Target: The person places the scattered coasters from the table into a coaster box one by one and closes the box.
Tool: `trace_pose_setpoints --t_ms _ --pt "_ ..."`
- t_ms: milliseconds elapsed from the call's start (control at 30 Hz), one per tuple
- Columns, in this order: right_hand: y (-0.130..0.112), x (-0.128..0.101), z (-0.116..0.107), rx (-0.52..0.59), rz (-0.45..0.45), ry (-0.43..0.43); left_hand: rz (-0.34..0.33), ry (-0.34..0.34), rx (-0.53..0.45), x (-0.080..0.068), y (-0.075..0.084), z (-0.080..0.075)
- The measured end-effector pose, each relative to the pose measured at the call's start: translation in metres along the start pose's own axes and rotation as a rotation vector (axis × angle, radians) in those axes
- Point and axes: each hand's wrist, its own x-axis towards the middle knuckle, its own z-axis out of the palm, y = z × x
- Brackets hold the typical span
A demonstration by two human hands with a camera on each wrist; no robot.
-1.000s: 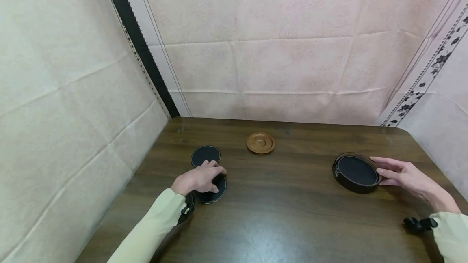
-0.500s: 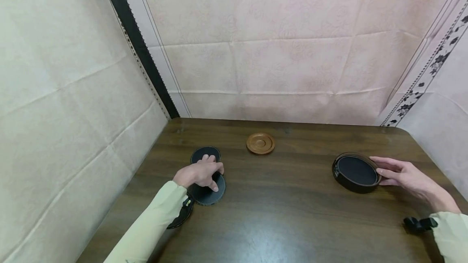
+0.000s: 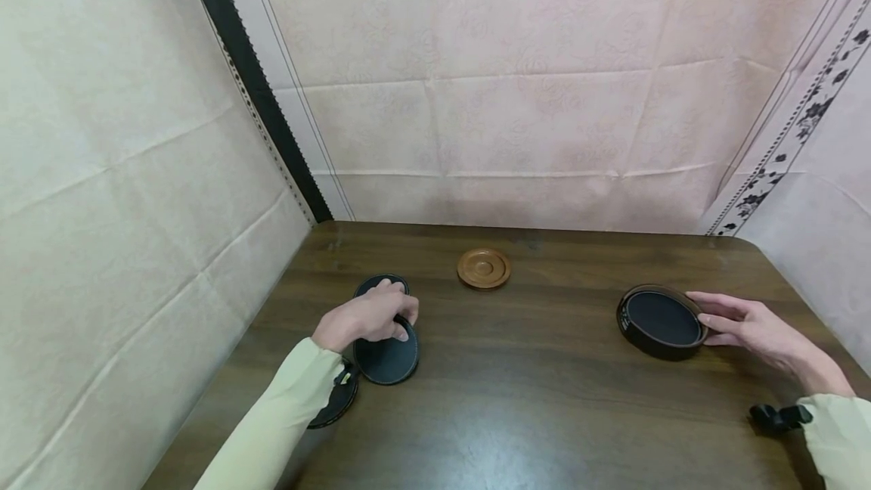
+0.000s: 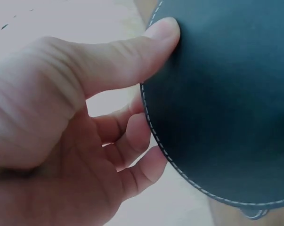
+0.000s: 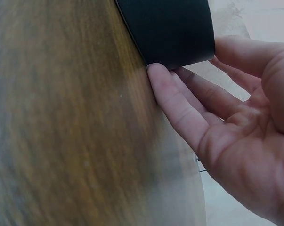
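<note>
Two black stitched coasters on the left: one (image 3: 386,358) pinched at its edge by left hand (image 3: 364,320), tilted up, probably for lifting. Round holder (image 3: 661,321) steadied by right hand (image 3: 751,327), fingers straight against its wall.

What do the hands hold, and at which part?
The left hand pinches a black coaster at its edge; the right hand touches the round holder's side.

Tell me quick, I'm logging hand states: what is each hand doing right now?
Left hand: pinches the black coaster by its edge, thumb on its face.
Right hand: open, straight fingers against the side of the round holder.
</note>
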Motion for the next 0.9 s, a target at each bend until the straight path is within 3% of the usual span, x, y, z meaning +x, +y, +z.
trace_pose_setpoints --t_ms 400,733,900 --pt "-0.001 0.000 0.000 -0.021 0.007 0.003 0.187 0.066 0.006 -0.007 0.014 -0.022" --pt "-0.002 0.000 0.002 0.017 -0.016 -0.010 0.191 0.184 -0.051 0.012 0.026 -0.026" --pt "-0.001 -0.001 0.002 -0.004 -0.006 0.001 0.207 0.205 -0.083 0.024 0.037 -0.028"
